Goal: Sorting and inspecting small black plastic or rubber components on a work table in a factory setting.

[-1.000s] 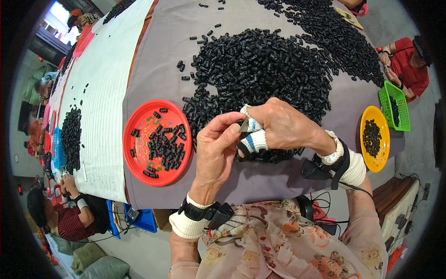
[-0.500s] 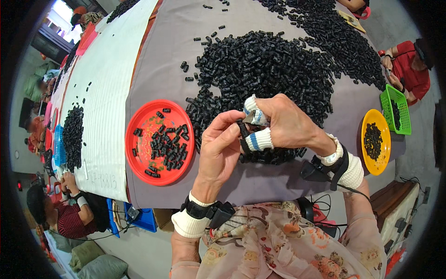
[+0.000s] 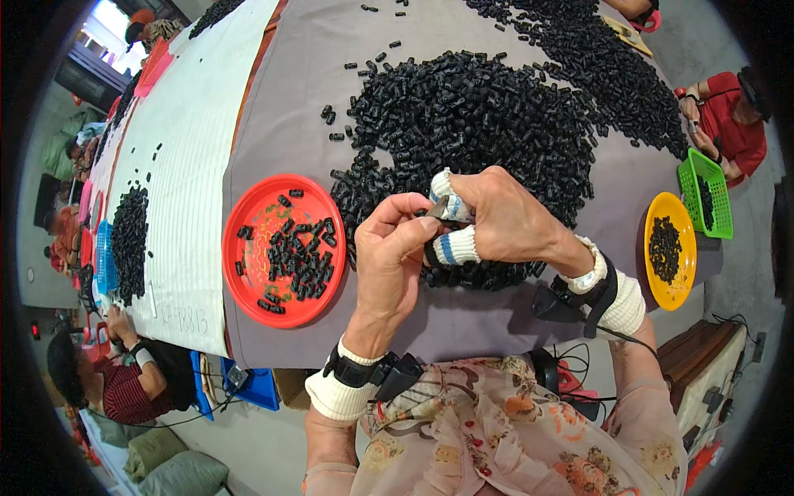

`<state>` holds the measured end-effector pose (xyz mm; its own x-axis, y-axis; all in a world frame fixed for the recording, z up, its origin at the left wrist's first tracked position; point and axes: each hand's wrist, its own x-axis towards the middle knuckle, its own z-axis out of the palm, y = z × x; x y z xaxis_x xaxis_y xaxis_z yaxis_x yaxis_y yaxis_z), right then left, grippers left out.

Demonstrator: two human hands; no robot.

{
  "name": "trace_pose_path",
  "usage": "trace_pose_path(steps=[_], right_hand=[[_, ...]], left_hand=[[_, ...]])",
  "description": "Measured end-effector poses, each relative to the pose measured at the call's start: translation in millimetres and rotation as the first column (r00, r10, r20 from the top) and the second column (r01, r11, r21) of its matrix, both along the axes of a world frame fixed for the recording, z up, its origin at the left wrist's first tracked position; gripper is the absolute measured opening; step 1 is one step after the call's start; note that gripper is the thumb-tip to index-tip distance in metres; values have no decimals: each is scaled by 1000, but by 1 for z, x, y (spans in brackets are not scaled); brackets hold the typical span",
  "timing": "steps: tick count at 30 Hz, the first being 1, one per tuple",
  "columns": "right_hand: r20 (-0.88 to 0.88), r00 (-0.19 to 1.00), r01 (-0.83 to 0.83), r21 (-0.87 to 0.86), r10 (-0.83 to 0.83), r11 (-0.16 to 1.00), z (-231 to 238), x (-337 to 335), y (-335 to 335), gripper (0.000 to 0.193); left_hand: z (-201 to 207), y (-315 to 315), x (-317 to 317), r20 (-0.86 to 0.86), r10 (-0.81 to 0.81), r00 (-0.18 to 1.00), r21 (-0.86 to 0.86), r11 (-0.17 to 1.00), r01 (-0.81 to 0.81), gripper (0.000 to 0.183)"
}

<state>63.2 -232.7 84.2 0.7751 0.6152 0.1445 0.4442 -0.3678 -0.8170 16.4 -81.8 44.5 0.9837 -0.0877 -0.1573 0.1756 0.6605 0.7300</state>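
Observation:
In front of the pile my left hand is closed, thumb and fingertips pinching a small black cylindrical plastic part, mostly hidden by the fingers. My right hand meets it from the right, with white, blue-striped fabric sleeves on its fingers. Between its thumb and fingers is a small flat metal blade, set against the part. Behind both hands spreads a big heap of similar black parts. Left of my left hand sits a red plate with many such parts on it.
A yellow plate of black parts lies at the right table edge, beside a green basket. Another heap stretches across the far right. Co-workers sit at the right and lower left. Cables hang near my waist.
The blade and my right fingers have shifted slightly left, over the part in my left fingertips. Less of the part shows now. The plates and heaps stay put.

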Motion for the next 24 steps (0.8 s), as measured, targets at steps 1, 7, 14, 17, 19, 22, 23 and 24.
trace_pose_path(steps=[1, 7, 14, 17, 19, 22, 23, 24], right_hand=[[-1, 1000, -1, 0, 1, 1000, 1, 0, 1, 28], [-59, 998, 2, 27, 0, 1000, 2, 0, -1, 27], [-22, 999, -37, -18, 37, 999, -1, 3, -1, 29], [-23, 998, -60, -54, 58, 997, 2, 4, -1, 31], [-34, 997, -65, -66, 63, 996, 3, 4, -1, 32], [-8, 997, -83, -79, 82, 993, 3, 6, -1, 34], [-8, 996, -90, -89, 90, 992, 4, 7, -2, 36], [-7, 995, -97, -99, 97, 990, 4, 7, -2, 37]], left_hand=[[-1, 1, 0, 7, -4, 1000, -19, 1000, 4, 17], [-7, 3, -1, 44, -33, 998, -78, 996, 36, 17], [-8, 6, -7, 75, -36, 996, -67, 997, 42, 23], [-9, 7, -7, 85, -58, 995, -107, 992, 67, 23], [-9, 7, -7, 90, -61, 994, -113, 991, 71, 22], [-10, 7, -7, 93, -59, 994, -118, 991, 70, 22], [-10, 7, -7, 92, -57, 994, -118, 991, 68, 21], [-10, 7, -7, 92, -57, 994, -119, 991, 68, 21]])
